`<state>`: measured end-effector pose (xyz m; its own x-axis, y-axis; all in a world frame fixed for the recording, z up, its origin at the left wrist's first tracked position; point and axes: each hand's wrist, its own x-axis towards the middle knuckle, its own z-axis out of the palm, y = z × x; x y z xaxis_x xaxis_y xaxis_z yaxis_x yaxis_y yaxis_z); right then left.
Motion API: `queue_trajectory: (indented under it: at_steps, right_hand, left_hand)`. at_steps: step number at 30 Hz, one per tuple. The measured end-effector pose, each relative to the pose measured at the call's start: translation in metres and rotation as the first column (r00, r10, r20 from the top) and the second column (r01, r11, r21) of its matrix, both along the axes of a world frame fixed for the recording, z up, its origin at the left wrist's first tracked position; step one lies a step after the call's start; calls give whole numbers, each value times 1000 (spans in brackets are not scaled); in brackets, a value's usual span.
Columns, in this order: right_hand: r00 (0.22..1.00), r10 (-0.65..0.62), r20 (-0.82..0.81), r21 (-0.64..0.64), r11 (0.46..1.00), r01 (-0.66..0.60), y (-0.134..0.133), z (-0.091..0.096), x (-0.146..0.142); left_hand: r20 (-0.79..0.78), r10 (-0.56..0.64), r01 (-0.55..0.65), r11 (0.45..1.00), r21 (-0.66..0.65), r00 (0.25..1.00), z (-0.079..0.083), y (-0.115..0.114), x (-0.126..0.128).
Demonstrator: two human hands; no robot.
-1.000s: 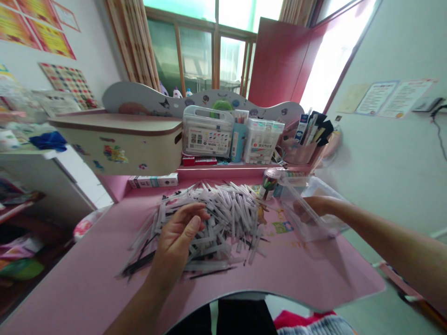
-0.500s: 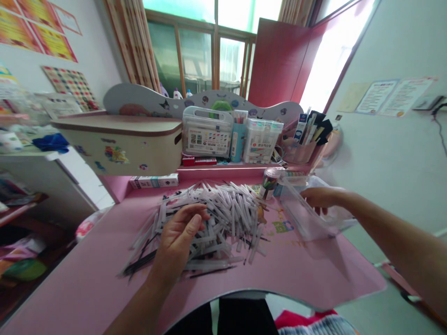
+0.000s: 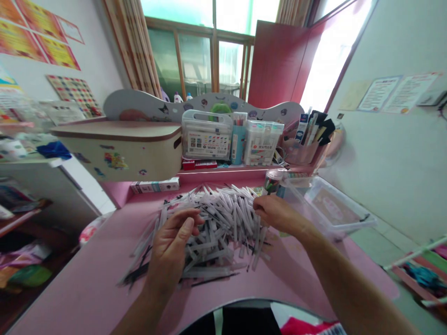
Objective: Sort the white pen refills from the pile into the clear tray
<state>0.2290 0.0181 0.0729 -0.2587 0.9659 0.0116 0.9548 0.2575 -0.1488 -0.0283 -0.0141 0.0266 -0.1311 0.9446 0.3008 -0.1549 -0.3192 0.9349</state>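
Looking down from the head camera, a wide heap of white pens (image 3: 223, 223) lies in the middle of a pink table (image 3: 87, 288), with a few dark pens at its near left edge. The left hand (image 3: 172, 249) rests on the near left part of the heap, its fingers (image 3: 193, 217) bent down over the pens and the thumb laid alongside. Whether they clamp any pen cannot be told. The right hand (image 3: 275, 214) sits at the heap's far right edge, knuckles up, its fingers curled down among the pens; their grip is hidden.

Just beside the right hand, towards the wall, stands a clear plastic box (image 3: 344, 223) at the table's right edge, and a small round jar (image 3: 272, 180) is just behind that hand. A flat carton (image 3: 155, 186) lies behind the heap on the left. On the raised shelf behind are a sticker-covered wooden box (image 3: 122, 149) and two clear marker cases (image 3: 206, 135).
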Motion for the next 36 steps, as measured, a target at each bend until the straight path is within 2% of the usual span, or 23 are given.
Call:
queue_trajectory:
  at_steps: [4,11,15,18,20,22,24,27,29,31,32,34,36]
  right_hand:
    - [993,-104,57,23,994,103,10,-27,-5]
    - [978,-209,27,-15,978,209,11,-54,-14]
    - [963,-268,-4,-10,963,268,14,-58,-13]
    - [943,-305,-136,66,947,316,12,-49,-13]
    - [929,-211,-304,127,957,259,5,-39,-18]
    - [892,-48,-450,146,981,126,-7,-29,-28]
    - [847,89,-524,127,992,-25,-20,-22,-42]
    - [780,261,-569,140,965,-220,-34,-19,-62]
    - [722,337,-604,152,938,-310,-34,-20,-69]
    - [692,347,-634,174,935,-309,-29,-23,-69]
    - [703,332,-629,200,943,-267,-25,-26,-67]
    - [781,277,-560,269,952,-144,-17,-33,-62]
    - [876,215,-433,317,945,-76,-12,-42,-57]
  left_hand:
    - [8,7,-7,1000,6,1000,2,-2,2]
    - [-10,4,-3,1000,24,1000,-1,-1,1]
    - [-31,-11,12,1000,11,999,-5,-1,-1]
    - [-26,-5,5,1000,1,1000,-4,-1,0]
    - [-23,-8,7,1000,-7,1000,-2,-1,1]
    - [-42,-41,39,999,-34,998,0,0,3]
    - [-66,-119,114,991,-73,991,3,0,5]
    - [-66,-246,235,961,-147,967,5,0,5]
    - [-46,-273,262,950,-170,961,4,0,4]
    - [21,-210,211,966,-148,977,3,2,2]
    - [80,-153,163,978,-130,985,2,4,1]
    - [215,-24,48,993,-110,976,2,7,0]
    - [308,73,-39,993,-115,949,2,11,-1]
